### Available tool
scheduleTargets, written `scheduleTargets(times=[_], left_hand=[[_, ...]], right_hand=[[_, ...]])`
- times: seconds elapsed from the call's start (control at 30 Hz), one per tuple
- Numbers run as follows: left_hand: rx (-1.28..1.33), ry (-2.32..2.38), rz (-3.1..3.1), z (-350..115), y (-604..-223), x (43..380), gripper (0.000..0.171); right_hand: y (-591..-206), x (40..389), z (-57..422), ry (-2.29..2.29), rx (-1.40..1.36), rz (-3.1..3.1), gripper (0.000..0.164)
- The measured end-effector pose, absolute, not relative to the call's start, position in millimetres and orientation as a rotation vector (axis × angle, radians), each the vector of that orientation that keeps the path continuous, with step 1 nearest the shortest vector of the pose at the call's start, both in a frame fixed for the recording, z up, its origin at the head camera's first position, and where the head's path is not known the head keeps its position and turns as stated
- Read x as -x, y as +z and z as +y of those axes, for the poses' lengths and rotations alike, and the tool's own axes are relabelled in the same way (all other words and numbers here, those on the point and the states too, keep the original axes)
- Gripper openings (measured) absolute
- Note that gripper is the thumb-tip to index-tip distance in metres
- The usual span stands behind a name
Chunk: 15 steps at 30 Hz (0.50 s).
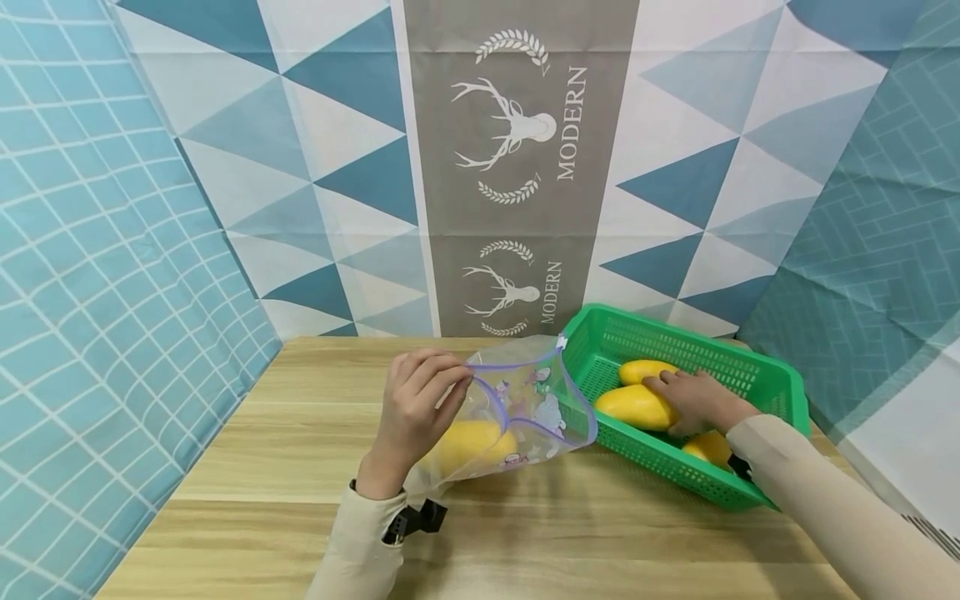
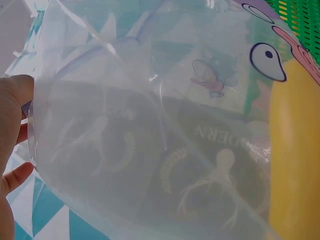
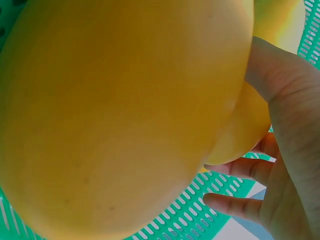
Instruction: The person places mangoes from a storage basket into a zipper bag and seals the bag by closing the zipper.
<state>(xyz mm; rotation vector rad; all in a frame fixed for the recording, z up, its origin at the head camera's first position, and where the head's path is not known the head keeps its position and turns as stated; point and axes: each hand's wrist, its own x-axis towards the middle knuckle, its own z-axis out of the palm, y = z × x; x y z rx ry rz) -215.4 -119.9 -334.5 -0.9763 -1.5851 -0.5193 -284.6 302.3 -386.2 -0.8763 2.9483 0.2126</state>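
Left of the green basket (image 1: 652, 457), the left hand (image 1: 423, 400) pinches one edge of a clear bag (image 1: 551, 408) holding a yellow fruit (image 1: 472, 446); its unsupported far rim could sag and narrow the mouth. Inside the basket, the right hand (image 1: 697, 400) rests against the middle fruit (image 1: 633, 406), fingers spread apart; without a firmer grip, that smooth-looking skin could slip.

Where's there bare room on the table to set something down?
Bare wooden table lies left of the left hand, up to the blue gridded sheet, and on the near side of the green basket, between the sleeves. It's crowded where the zip bag overlaps the basket in view, and around the right hand and mango-like fruits.
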Motion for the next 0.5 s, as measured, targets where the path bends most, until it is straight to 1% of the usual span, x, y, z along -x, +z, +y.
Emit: scheduleTargets(times=[0.27,0.5], left_hand=[[0.974,-0.515,-1.583,-119.4,-335.1,215.3,0.019],[0.969,-0.515,-1.589,-119.8,-335.5,215.0,0.019]], right_hand=[[-387.2,282.9,304.3,0.198,0.840,2.942,0.077],[-380.0,280.6,306.8,0.122,0.816,2.953,0.079]])
